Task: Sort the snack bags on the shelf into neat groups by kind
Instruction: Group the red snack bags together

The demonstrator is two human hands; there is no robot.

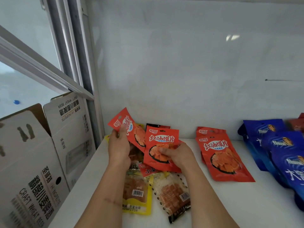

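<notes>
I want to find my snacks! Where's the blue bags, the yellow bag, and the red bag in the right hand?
blue bags (pixel 279 145): head view, front of one middle bag.
yellow bag (pixel 136 195): head view, near its barcode.
red bag in the right hand (pixel 160 142): head view, upper front.

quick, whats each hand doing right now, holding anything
Left hand: holding a tilted red plastic snack bag by its upper part.
Right hand: holding an upright red plastic snack bag, thumb across its front.

blue bags (pixel 279 152): cut off by right edge
red bag (pixel 296 125) behind them: mostly hidden
black bag (pixel 157 125): only top shows
beer boxes (pixel 32 162): cut by left edge
pile under hands: partly covered
</notes>
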